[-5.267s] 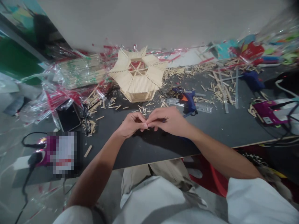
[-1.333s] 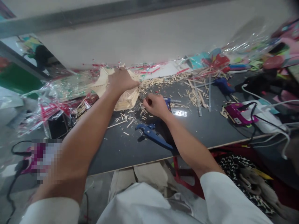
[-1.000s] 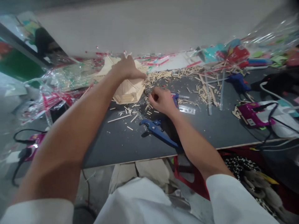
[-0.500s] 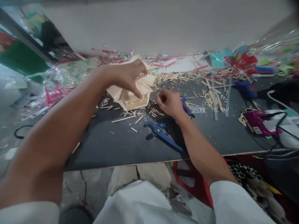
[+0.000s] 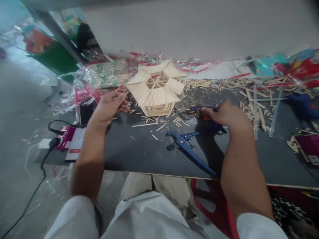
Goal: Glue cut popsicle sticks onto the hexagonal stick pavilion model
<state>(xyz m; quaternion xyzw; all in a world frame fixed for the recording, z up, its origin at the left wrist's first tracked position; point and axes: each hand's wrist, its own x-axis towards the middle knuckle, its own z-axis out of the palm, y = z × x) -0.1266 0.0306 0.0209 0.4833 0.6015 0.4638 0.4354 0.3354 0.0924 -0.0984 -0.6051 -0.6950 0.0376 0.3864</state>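
A pale wooden stick model [image 5: 159,96] with a six-sided, star-like roof and an open centre stands on the dark table. Just left of it, my left hand [image 5: 111,104] hovers with loosely curled fingers, apart from the model, and nothing shows in it. My right hand [image 5: 230,114] is closed around a small blue-handled tool [image 5: 198,108] on the model's right; its exact kind is blurred. In front of that hand lies a large blue hand cutter [image 5: 188,149] with its jaws toward the model.
Loose short sticks [image 5: 206,84] litter the table behind and to the right. Plastic-wrapped stick bundles [image 5: 107,73] lie at the back left. A blue glue gun [image 5: 302,104] with clear glue sticks [image 5: 275,113] is at right. A phone [image 5: 76,144] and purple power strip [image 5: 65,137] sit at left.
My left hand has moved off the model toward the left. My right hand has gone right and taken hold of the small blue-handled tool. The view has shifted left.
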